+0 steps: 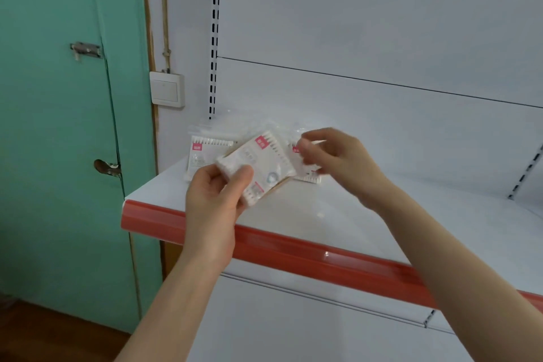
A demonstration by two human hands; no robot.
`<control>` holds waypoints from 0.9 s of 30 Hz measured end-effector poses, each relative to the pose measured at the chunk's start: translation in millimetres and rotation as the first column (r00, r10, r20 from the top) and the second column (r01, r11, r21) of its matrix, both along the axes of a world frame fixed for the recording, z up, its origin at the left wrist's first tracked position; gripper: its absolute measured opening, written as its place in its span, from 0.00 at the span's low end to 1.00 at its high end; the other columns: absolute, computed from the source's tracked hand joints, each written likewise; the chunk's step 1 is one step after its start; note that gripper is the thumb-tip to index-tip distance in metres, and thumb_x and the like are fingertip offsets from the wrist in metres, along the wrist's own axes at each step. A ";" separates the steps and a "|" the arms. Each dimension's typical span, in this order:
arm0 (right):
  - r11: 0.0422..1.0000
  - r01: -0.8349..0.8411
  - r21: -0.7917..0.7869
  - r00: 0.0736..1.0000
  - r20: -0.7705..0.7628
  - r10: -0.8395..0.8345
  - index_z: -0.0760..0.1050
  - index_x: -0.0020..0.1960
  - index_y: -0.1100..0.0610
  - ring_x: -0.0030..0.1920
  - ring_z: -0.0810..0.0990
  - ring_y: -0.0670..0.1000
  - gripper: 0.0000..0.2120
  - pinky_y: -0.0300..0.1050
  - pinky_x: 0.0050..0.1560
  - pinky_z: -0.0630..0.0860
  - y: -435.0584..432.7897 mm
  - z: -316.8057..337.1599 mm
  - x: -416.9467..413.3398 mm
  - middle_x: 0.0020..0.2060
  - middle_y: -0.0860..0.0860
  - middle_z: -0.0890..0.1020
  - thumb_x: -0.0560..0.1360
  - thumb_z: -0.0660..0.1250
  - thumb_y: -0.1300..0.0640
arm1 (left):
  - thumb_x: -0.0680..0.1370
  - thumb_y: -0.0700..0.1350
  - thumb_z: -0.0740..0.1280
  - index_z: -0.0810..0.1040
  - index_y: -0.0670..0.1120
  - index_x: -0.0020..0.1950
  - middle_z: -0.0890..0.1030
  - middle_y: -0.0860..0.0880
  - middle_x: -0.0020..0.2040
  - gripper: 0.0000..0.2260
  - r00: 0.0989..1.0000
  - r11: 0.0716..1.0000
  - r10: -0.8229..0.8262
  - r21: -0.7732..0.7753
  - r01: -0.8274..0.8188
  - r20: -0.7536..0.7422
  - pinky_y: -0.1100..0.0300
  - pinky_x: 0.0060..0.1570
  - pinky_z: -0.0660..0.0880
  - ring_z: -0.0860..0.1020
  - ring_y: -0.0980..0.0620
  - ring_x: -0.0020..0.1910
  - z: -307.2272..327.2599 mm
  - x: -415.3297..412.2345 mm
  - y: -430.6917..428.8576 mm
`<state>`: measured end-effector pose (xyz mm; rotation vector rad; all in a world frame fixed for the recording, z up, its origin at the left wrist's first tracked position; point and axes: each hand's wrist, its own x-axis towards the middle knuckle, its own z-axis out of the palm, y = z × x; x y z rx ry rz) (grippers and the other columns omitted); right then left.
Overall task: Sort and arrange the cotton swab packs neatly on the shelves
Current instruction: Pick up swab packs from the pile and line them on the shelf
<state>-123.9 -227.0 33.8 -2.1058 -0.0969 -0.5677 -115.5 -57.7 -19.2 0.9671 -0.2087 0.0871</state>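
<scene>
Two hands are reaching over the white shelf [338, 223]. The left hand [211, 200] is gripping a flat, clear plastic swab pack [264, 164] (tilted, above the shelf). The right hand [338, 156] is curling blurry fingers [307, 145] by another pack [308, 176]; I cannot tell its grip.

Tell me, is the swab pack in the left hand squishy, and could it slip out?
Probably light: the left hand holds the swab pack by one end. It is likely fairly stiff, since rows of swabs fill it. Its clear wrapper may be slippery.
</scene>
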 end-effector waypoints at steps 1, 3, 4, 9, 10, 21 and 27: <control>0.995 -0.091 0.045 0.994 -0.049 0.093 0.77 0.48 0.52 0.39 0.80 0.48 0.06 0.43 0.43 0.77 5.0 -2.7 -5.1 0.37 0.49 0.82 0.73 0.69 0.54 | 0.74 0.37 0.68 0.74 0.40 0.56 0.83 0.47 0.48 0.11 1.000 0.999 -0.004 0.040 0.003 0.020 0.58 0.46 0.81 0.83 0.52 0.47 0.3 -0.4 -5.2; 0.981 -0.151 0.123 0.986 -0.045 0.158 0.78 0.46 0.54 0.35 0.80 0.45 0.04 0.37 0.38 0.77 2.8 -2.0 -9.7 0.33 0.49 0.82 0.72 0.69 0.60 | 0.74 0.41 0.70 0.75 0.44 0.54 0.82 0.50 0.49 0.10 0.986 0.965 0.032 0.253 -0.073 0.162 0.64 0.46 0.79 0.82 0.58 0.47 -4.4 0.0 -12.1; 0.980 -0.128 0.153 0.991 -0.019 0.133 0.78 0.46 0.56 0.34 0.80 0.43 0.04 0.36 0.36 0.77 -4.1 1.6 -10.2 0.32 0.48 0.82 0.72 0.69 0.63 | 0.73 0.45 0.70 0.75 0.47 0.54 0.81 0.54 0.50 0.11 0.953 0.893 0.061 0.411 -0.185 0.296 0.68 0.46 0.77 0.80 0.61 0.47 -10.4 0.9 -13.2; 0.991 0.114 -0.073 0.992 -0.045 -0.117 0.78 0.53 0.59 0.44 0.78 0.51 0.10 0.46 0.47 0.77 -50.9 17.4 7.1 0.44 0.53 0.80 0.72 0.70 0.63 | 0.77 0.55 0.56 0.81 0.46 0.44 0.82 0.51 0.40 0.18 0.634 0.258 -0.103 0.636 -0.727 0.766 0.50 0.50 0.76 0.81 0.50 0.41 -46.7 9.9 -13.6; 0.982 0.130 -0.136 0.988 -0.064 -0.139 0.78 0.53 0.58 0.45 0.77 0.52 0.10 0.49 0.48 0.76 -52.9 16.6 15.5 0.45 0.53 0.80 0.72 0.70 0.62 | 0.78 0.54 0.55 0.80 0.47 0.38 0.81 0.53 0.35 0.18 0.633 0.234 -0.124 0.642 -0.730 0.764 0.52 0.45 0.76 0.79 0.51 0.36 -48.9 11.5 -14.3; 0.747 0.429 -0.508 0.890 0.100 -0.444 0.72 0.55 0.58 0.60 0.68 0.55 0.17 0.42 0.48 0.64 -28.7 -16.1 60.6 0.55 0.55 0.72 0.71 0.70 0.50 | 0.77 0.51 0.54 0.80 0.47 0.36 0.80 0.53 0.33 0.18 0.582 0.224 -0.124 0.594 -0.773 0.804 0.61 0.35 0.64 0.76 0.52 0.32 -50.3 16.9 -13.6; 0.847 0.441 -0.297 0.898 0.138 -0.418 0.71 0.62 0.55 0.62 0.69 0.53 0.21 0.42 0.57 0.65 -41.6 -14.0 41.6 0.60 0.54 0.73 0.73 0.67 0.46 | 0.78 0.52 0.55 0.81 0.45 0.38 0.81 0.50 0.35 0.19 0.551 0.277 -0.169 0.576 -0.769 0.817 0.57 0.38 0.71 0.79 0.48 0.35 -53.1 20.0 -10.0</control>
